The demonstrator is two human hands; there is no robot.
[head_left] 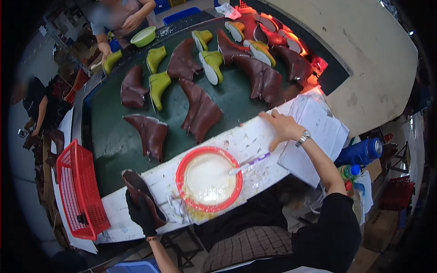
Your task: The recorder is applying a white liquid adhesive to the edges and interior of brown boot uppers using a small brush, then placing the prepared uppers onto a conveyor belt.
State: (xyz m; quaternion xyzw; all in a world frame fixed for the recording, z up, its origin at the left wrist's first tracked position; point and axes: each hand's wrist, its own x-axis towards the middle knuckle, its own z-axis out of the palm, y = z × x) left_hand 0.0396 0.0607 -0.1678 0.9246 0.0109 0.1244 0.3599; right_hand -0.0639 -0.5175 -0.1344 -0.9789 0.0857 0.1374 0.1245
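My left hand [139, 214], in a black glove, is closed around a brown leather boot [135, 182] above the left part of a white board [119, 223]. My bare right hand [283, 128] has its fingers spread at the board's far edge, beside sheets of paper [309, 132]; nothing shows in it. Between my hands is a red-rimmed bowl [180, 175] of white liquid. A brush [255, 161] with a white and purple handle lies across its right rim. Just beyond the board, a brown boot [150, 136] and another brown boot [199, 109] lie on a green belt [107, 141].
Several brown boots and yellow-green shoe pieces [211, 66] lie farther along the belt, near a red-glowing opening [314, 68]. A red basket [79, 191] stands left. At right are a blue bottle [364, 150] and a large pale panel [364, 54]. A co-worker's hand [133, 21] is beyond a green bowl [143, 36].
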